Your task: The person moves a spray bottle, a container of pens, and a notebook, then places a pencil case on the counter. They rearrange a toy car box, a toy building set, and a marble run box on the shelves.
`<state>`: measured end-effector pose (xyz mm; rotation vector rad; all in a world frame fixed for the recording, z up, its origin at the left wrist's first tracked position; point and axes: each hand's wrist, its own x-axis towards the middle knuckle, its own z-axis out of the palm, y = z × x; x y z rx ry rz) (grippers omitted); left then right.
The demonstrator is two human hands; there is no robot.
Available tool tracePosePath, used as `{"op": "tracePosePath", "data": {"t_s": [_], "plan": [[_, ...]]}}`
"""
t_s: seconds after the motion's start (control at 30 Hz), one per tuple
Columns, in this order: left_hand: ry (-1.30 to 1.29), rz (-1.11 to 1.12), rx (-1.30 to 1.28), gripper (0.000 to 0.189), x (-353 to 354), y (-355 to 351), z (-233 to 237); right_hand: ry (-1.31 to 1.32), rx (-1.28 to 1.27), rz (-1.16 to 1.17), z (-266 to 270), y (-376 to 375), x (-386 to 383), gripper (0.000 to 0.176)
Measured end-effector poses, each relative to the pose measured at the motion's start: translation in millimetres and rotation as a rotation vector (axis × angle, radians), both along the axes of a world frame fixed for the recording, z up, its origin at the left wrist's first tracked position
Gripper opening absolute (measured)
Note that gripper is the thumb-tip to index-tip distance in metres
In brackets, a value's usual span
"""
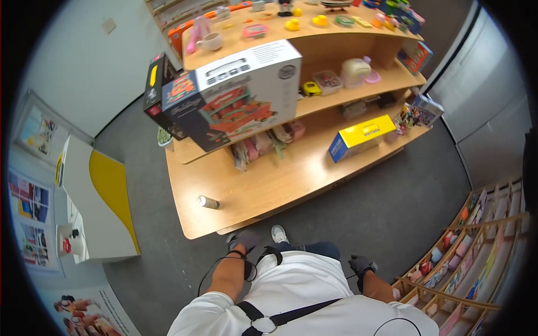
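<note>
My left hand (243,239), in a dark glove, hangs low beside my body, close to the front edge of the wooden shelf unit (252,199); its fingers are blurred. On the other side of my body, my right hand (363,264), also gloved, is held above the grey floor with its fingers partly showing and no object visible in it. A small can (208,202) lies on the lowest shelf, nearest to my left hand. Farther back stand a large toy box (246,95) and a yellow and blue box (364,137).
Toys, a cup (210,41) and yellow ducks (292,24) sit on the top shelf. A clear container (328,82) is on the middle shelf. Divided wooden racks (448,257) stand at the right. A white and yellow cabinet (95,201) is at the left.
</note>
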<state>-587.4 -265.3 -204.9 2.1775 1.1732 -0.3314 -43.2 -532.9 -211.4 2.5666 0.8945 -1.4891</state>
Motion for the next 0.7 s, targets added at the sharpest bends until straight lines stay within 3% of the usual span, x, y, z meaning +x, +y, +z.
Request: {"op": "tracePosePath", "data": {"t_s": [0.03, 0.1, 0.17, 0.2, 0.27, 0.33, 0.4, 0.43, 0.5, 0.57, 0.67, 0.7], "plan": [[0.111, 0.186, -0.064, 0.047, -12, -12, -6, 0.033, 0.033, -0.031, 4, -1, 0, 0.06], [0.349, 0.494, -0.696, 0.052, -20, -34, 48, 0.115, 0.06, -0.169, 10, -9, 2, 0.059], [0.416, 0.387, -0.611, 0.051, -18, -54, 52, 0.261, 0.107, -0.408, 14, -15, 5, 0.058], [0.471, 0.282, -0.537, 0.05, -21, -73, 50, 0.278, 0.104, -0.41, -3, -29, 12, 0.058], [0.54, 0.182, -0.455, 0.048, -8, -89, 68, 0.158, 0.178, -0.178, -74, -66, 37, 0.06], [0.364, 0.074, -0.364, 0.044, 42, -96, 105, 0.104, 0.229, -0.075, -93, -80, 50, 0.062], [0.289, -0.02, -0.296, 0.042, 93, -88, 114, 0.014, 0.21, 0.09, -71, -76, 60, 0.063], [0.241, 0.108, -0.233, 0.04, 118, -84, 110, -0.035, 0.195, 0.163, -58, -75, 65, 0.063], [0.124, 0.131, -0.131, 0.043, 154, -68, 99, -0.005, 0.199, 0.06, -30, -66, 82, 0.064], [0.062, 0.001, -0.094, 0.047, 191, -48, 104, 0.002, 0.231, -0.009, -11, -53, 100, 0.064], [0.034, 0.286, -0.158, 0.054, 263, -39, 156, -0.047, 0.245, -0.059, 24, -33, 129, 0.062], [0.038, 0.265, -0.161, 0.054, 277, -36, 154, -0.062, 0.223, -0.083, 40, -30, 136, 0.061]]}}
